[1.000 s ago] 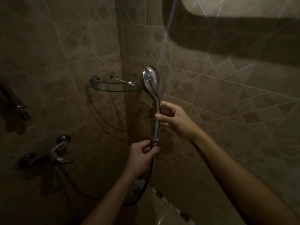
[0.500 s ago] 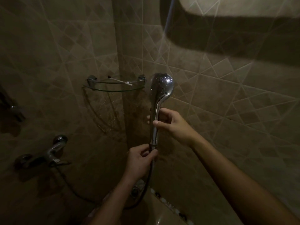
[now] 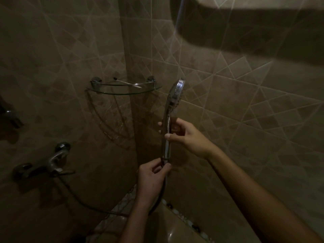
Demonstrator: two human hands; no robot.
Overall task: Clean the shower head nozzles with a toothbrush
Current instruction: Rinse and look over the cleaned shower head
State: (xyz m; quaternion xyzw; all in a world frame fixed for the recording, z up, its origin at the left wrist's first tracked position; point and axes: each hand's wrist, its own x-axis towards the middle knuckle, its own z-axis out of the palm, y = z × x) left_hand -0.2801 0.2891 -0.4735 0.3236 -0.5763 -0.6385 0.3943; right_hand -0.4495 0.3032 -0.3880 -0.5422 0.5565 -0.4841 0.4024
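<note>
A chrome shower head (image 3: 175, 93) stands upright in front of the tiled corner, seen edge-on with its nozzle face turned to the right. My right hand (image 3: 184, 135) grips the middle of its handle. My left hand (image 3: 152, 174) is closed on the bottom end of the handle, where the dark hose (image 3: 160, 195) joins it. A thin white toothbrush (image 3: 128, 83) with a dark tip lies on the glass corner shelf (image 3: 105, 91), up and to the left of the shower head, apart from both hands.
A chrome mixer tap (image 3: 52, 160) is fixed to the left wall, and the hose loops from it along the floor. Brown tiled walls meet in a corner behind the shelf. A tiled ledge (image 3: 175, 230) runs below my arms. The room is dim.
The shower head has turned about its handle, from facing me to edge-on with the nozzles to the right. Both hands kept their grip.
</note>
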